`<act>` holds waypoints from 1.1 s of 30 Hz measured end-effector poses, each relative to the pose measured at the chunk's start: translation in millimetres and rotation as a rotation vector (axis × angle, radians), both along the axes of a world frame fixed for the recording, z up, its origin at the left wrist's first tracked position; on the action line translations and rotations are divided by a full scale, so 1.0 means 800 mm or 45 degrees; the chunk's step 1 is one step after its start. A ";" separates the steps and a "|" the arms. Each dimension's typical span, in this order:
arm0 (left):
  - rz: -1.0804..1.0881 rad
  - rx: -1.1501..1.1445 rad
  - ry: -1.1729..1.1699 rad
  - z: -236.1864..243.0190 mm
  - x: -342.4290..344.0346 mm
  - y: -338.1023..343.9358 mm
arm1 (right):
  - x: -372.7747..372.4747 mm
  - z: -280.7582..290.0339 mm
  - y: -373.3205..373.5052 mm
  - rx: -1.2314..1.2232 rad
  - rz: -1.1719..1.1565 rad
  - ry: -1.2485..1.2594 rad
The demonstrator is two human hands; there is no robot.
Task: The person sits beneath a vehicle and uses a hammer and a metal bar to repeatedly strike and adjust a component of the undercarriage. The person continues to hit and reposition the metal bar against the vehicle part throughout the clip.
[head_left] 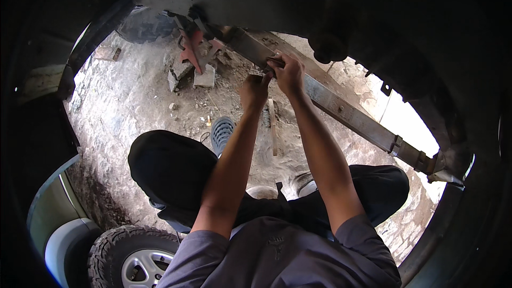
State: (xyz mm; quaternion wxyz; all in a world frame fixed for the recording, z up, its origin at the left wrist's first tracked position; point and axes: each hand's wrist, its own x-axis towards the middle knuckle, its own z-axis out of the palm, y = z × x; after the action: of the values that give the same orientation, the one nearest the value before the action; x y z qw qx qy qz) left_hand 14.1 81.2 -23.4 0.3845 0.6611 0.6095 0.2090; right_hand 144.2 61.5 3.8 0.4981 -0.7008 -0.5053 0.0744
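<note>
Both my arms reach up to a long metal leaf spring [346, 113] that runs slantwise from upper middle to lower right. Close against its near edge, my left hand [254, 93] is closed, with the thumb raised towards the other hand. My right hand [289, 76] sits just right of it, fingers curled at the spring around a small brownish piece [276, 62]. What that piece is, and what lies between the fingers of the left hand, is too small and partly hidden. The two hands meet or nearly touch at the fingertips.
Dark wheel-arch edges frame the view. A red jack stand [191, 52] stands by a pale block [205, 77] beyond my hands. A thin wooden strip [273, 128] lies on the dirt floor between my feet. At lower left rests a wheel with a knobbly tyre [104, 253].
</note>
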 end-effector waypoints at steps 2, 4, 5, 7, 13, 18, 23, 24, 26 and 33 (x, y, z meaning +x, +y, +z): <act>-0.063 -0.065 0.011 -0.015 0.007 -0.005 | 0.000 -0.006 0.012 -0.042 -0.010 -0.076; 0.009 0.063 -0.063 -0.019 0.022 -0.034 | 0.002 -0.009 0.021 -0.096 -0.057 -0.143; -0.050 -0.215 -0.403 -0.022 0.024 -0.026 | 0.003 -0.011 0.027 -0.111 -0.104 -0.098; -0.044 -0.259 -0.605 -0.030 0.022 -0.024 | 0.006 -0.018 0.025 -0.029 -0.080 -0.122; 0.118 -0.608 -0.857 0.006 0.005 -0.008 | 0.015 -0.011 -0.004 0.039 0.011 0.070; 0.185 -0.498 -0.686 0.003 0.007 -0.005 | 0.006 0.001 0.006 0.007 0.046 0.060; 0.243 -0.494 -0.713 -0.006 0.006 -0.001 | 0.001 0.010 0.008 0.057 0.136 0.108; 0.205 -0.484 -0.689 -0.006 0.004 0.001 | 0.003 0.007 0.006 0.106 0.139 0.149; 0.129 -0.467 -0.643 -0.005 -0.001 0.006 | 0.013 0.002 -0.005 0.053 0.097 0.155; 0.137 -0.607 -0.683 0.008 -0.007 0.006 | 0.018 -0.003 -0.015 0.051 0.049 0.078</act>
State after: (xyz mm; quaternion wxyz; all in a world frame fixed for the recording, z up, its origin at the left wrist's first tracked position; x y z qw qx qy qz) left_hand 8.7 86.2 -17.3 0.6623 0.4416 0.5526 0.2470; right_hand 158.9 49.8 1.1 0.5257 -0.6781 -0.5046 0.0954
